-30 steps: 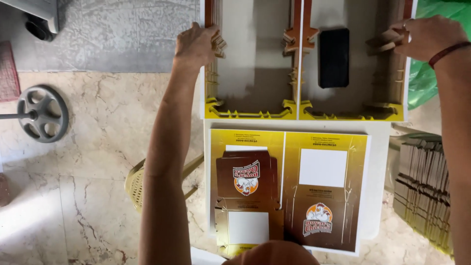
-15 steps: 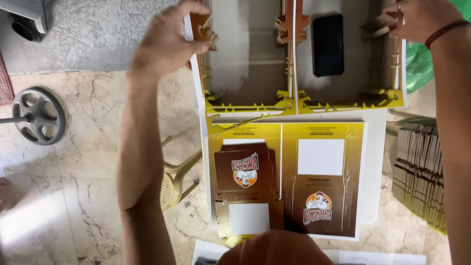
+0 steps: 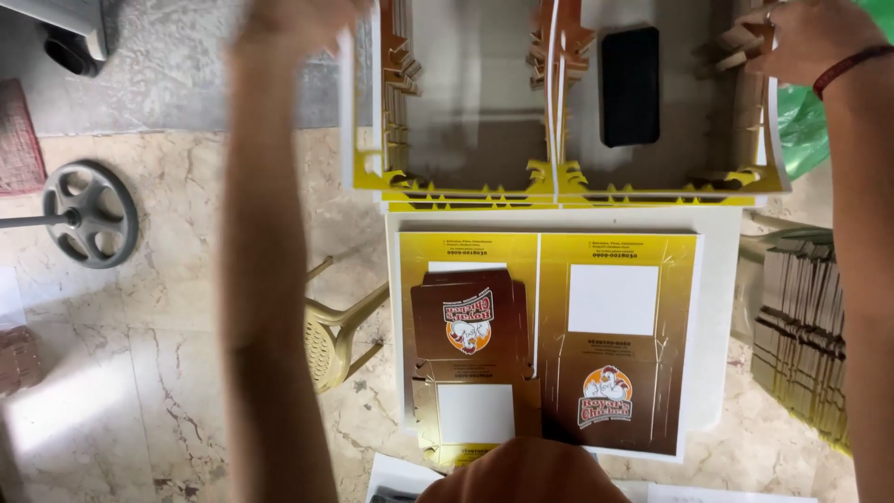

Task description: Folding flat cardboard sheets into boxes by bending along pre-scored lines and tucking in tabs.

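Two hands work at the far edge of a white table [image 3: 722, 307], on a die-cut cardboard sheet [image 3: 484, 112] with yellow borders and punched-out windows. That sheet lies across the far part of the table, and a black phone [image 3: 629, 86] shows through its right window. The left hand [image 3: 293, 20] is blurred at the sheet's far left corner; how far it is closed cannot be told. The right hand [image 3: 805, 37] has its fingers curled around the sheet's far right edge. Nearer on the table lie printed brown and yellow carton blanks [image 3: 549, 345], side by side. A stack of flat cartons [image 3: 801, 340] stands at the right. On the marble floor at left are a plastic chair [image 3: 340, 335] and a grey wheel [image 3: 91, 212].
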